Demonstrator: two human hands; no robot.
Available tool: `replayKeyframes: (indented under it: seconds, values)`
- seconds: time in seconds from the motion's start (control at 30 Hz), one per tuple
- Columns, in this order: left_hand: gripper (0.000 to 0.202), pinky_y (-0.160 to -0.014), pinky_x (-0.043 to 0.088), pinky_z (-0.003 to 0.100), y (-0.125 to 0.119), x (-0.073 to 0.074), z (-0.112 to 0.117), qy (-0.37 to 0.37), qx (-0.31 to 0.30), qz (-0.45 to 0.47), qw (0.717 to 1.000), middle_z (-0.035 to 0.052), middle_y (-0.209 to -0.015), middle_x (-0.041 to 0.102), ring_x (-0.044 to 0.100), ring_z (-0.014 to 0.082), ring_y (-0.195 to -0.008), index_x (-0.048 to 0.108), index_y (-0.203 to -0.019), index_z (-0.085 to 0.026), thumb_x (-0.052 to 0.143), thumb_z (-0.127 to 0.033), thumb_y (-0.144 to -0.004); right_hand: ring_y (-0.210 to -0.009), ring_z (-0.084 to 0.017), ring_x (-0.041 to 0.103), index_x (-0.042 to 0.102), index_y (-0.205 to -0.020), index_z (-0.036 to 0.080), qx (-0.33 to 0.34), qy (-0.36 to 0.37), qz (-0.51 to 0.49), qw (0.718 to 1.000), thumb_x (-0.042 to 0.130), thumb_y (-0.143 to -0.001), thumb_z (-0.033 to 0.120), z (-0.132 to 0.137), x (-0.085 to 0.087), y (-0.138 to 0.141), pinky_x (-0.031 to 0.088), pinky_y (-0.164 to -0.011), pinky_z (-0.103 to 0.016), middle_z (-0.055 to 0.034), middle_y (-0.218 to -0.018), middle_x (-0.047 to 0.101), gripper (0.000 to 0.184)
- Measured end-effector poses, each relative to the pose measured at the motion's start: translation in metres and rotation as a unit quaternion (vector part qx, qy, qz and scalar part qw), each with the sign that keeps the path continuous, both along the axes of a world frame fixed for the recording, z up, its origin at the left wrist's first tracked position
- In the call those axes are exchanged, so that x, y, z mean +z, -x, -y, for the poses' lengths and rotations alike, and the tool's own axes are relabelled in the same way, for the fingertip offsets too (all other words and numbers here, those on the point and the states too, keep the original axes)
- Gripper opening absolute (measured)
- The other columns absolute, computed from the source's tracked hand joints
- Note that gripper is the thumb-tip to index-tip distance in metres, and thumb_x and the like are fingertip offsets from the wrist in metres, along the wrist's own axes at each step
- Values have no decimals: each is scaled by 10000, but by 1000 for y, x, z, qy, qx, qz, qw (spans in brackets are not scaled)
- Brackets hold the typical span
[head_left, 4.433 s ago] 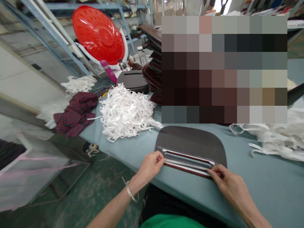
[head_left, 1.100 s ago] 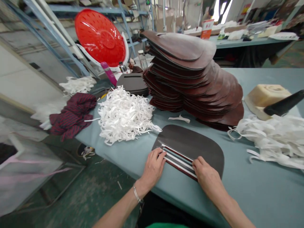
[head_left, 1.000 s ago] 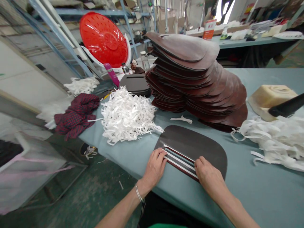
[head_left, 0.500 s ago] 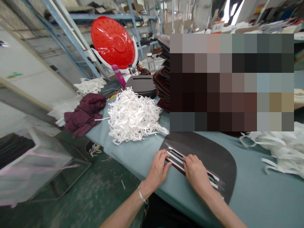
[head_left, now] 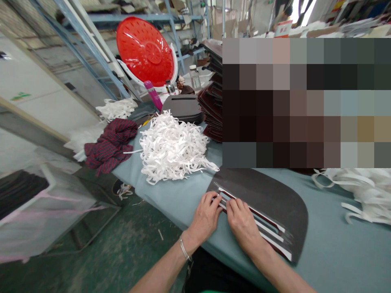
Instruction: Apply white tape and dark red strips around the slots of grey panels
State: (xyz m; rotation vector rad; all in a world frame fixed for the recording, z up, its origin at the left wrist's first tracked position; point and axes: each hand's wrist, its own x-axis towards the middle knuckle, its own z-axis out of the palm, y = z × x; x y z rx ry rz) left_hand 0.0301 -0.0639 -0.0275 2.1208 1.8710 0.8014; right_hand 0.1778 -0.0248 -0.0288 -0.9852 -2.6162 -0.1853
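A dark grey sheet panel [head_left: 271,197] with one rounded end lies on the cloth-covered table in front of me. A long narrow slot runs along it, bordered by dark red edging and white strips [head_left: 269,231]. My left hand [head_left: 206,215] is at the slot's left end, with thumb and fingers pinched on the panel's near edge. Close beside it, my right hand [head_left: 244,224] has its fingers bent and pressed together on the same edge. The fingertips cover the part of the edge between them.
A heap of white ribbon strips [head_left: 174,148] lies beyond my left hand, another [head_left: 363,193] at the right. Behind stand a dark stack [head_left: 212,106], a red basket [head_left: 145,51] and a pink bottle [head_left: 153,95]. Striped cloth [head_left: 111,142] hangs at the table's left edge.
My right hand has slid left along the slot, close to my left hand. More of the white strips shows to its right. My left hand stays at the slot's left end.
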Motion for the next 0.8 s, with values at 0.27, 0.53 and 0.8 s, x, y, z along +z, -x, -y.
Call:
replayKeyframes:
  seconds: [0.27,0.53,0.8]
  values:
    - [279,-937,479,421,-1,2,1,2,4,-42,999,110,-1161,502,487,219,-1113,512,-1175,-187,458,-180,-900,-927,-271,496,616,-1056,61,-1,-60,37,998,398,-815,6,25,-8,-82,440,-789,-409,-164,-985,585,329]
    - [281,-914,491,419,-3,-5,1,-22,-1,-60,998,103,-1147,516,515,216,-1073,526,-1169,-197,460,-179,-897,-957,-250,498,607,-1066,79,14,-2,-1,1000,393,-852,56,44,3,-151,441,-819,-403,-155,-973,591,303]
    - [237,-991,422,459,-3,-7,-1,-35,-36,-84,995,113,-1297,480,449,242,-1197,526,-1117,-177,410,-158,-912,-902,-191,480,592,-928,150,-81,129,-108,982,364,-892,87,35,8,-133,412,-777,-328,-100,-970,563,239]
